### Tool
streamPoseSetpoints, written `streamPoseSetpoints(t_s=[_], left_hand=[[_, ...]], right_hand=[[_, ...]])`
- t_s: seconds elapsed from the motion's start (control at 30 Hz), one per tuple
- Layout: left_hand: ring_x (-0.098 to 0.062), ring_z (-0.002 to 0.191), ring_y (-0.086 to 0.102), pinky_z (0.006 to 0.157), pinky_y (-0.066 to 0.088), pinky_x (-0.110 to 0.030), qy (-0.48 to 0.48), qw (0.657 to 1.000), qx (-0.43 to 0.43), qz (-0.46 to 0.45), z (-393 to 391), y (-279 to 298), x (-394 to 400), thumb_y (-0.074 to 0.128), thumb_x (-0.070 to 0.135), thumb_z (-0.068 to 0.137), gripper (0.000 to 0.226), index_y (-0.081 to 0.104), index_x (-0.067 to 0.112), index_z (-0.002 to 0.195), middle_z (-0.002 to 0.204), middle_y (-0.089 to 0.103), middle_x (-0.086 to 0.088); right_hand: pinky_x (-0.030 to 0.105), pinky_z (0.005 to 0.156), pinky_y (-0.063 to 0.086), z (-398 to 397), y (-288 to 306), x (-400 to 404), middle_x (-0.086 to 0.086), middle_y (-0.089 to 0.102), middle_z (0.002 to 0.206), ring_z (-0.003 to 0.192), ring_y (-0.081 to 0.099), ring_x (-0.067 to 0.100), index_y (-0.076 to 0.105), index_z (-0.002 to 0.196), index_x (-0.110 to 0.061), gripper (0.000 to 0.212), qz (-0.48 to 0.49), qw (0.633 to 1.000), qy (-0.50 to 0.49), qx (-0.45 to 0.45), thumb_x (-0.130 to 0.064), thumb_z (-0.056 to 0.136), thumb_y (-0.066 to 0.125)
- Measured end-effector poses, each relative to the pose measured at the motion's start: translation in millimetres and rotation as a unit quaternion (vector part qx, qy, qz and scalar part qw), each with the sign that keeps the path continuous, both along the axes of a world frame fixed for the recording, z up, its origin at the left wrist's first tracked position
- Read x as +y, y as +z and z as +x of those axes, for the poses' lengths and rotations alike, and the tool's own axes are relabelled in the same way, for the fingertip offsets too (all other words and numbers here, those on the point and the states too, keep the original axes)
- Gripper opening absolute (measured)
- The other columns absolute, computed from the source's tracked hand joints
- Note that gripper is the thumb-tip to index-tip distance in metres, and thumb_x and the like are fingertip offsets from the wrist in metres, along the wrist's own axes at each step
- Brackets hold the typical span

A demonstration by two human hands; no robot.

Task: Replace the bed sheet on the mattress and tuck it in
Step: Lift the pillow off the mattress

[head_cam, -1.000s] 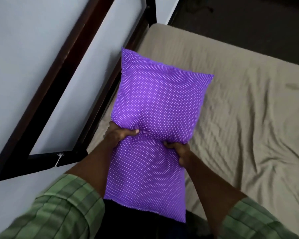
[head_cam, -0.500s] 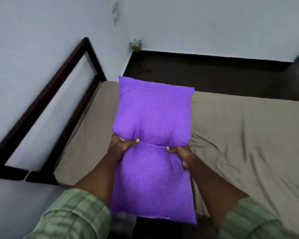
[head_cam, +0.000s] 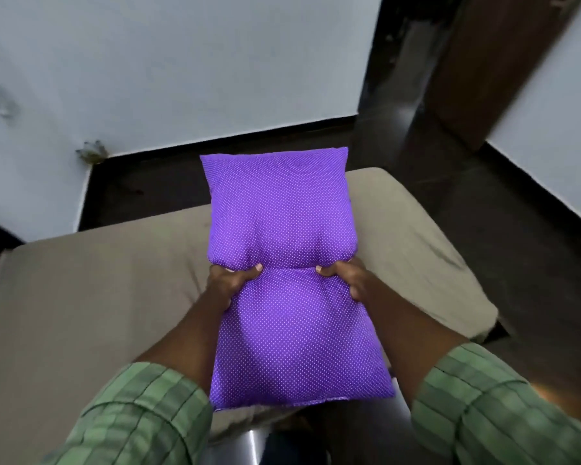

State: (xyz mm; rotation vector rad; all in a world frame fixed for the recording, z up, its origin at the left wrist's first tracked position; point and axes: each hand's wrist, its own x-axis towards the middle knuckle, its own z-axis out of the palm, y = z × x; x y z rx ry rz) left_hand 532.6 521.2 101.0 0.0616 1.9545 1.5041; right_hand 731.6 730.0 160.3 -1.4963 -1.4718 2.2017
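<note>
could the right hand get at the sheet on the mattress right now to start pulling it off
Probably not as things stand. The right hand and the left hand both grip the purple pillow, held over the beige sheet. The sheet itself lies bare; the pillow must go first.

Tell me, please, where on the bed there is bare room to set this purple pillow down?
Left of the purple pillow, the beige sheet lies bare out to the bed's left edge. A narrower bare strip runs right of the right hand. The middle is taken by the pillow, gripped by the left hand too.
</note>
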Motion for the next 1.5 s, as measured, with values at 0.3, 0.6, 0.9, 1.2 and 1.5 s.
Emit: streamPoseSetpoints(t_s=[0.3,0.6,0.9,1.2,1.5], left_hand=[[-0.027,0.115,0.066,0.102,0.054,-0.052,-0.072,0.996,-0.053,0.008,45,-27,218,0.107,0.037,0.035,0.114,0.062,0.014,0.137,0.131,0.068,-0.001],[-0.024,0.111,0.069,0.098,0.056,-0.052,-0.040,0.997,-0.069,-0.006,71,-68,353,0.108,0.045,0.027,0.122,0.062,0.015,0.136,0.128,0.070,0.001],[-0.022,0.102,0.070,0.092,0.057,-0.043,0.023,0.994,-0.091,-0.053,98,-87,476,0.100,0.013,0.060,0.078,0.064,0.008,0.130,0.116,0.071,-0.001],[-0.034,0.130,0.053,0.109,0.046,-0.048,-0.054,0.908,0.078,-0.407,138,-112,540,0.092,0.049,0.062,0.098,0.047,0.009,0.140,0.142,0.051,-0.015],[-0.036,0.139,0.041,0.112,0.040,-0.049,-0.237,0.868,0.158,-0.406,171,-74,566,0.078,0.031,0.084,0.078,0.040,0.012,0.149,0.151,0.034,-0.016]], right_hand=[[0.045,0.097,0.047,61,-26,189,0.011,0.059,0.141,0.128,0.056,0.040,0.053,0.143,-0.006,0.085,0.002,0.995,-0.077,-0.058,-0.001,0.068,0.091],[0.048,0.100,0.044,81,-45,344,0.007,0.058,0.135,0.129,0.052,0.037,0.051,0.143,-0.007,0.078,-0.016,0.997,-0.047,-0.063,0.004,0.074,0.085],[0.044,0.095,0.047,80,-90,489,0.001,0.064,0.100,0.085,0.057,0.023,0.059,0.108,-0.018,0.045,-0.025,0.995,0.028,-0.087,0.007,0.078,0.082],[0.059,0.123,0.020,64,-165,507,0.019,-0.016,0.169,0.156,0.004,0.044,-0.014,0.163,-0.030,0.124,0.290,0.793,0.465,-0.266,-0.054,0.084,0.078],[0.048,0.124,0.025,58,-150,506,0.015,-0.009,0.171,0.155,0.014,0.043,0.002,0.164,-0.032,0.105,0.261,0.780,0.498,-0.273,-0.051,0.089,0.073]])
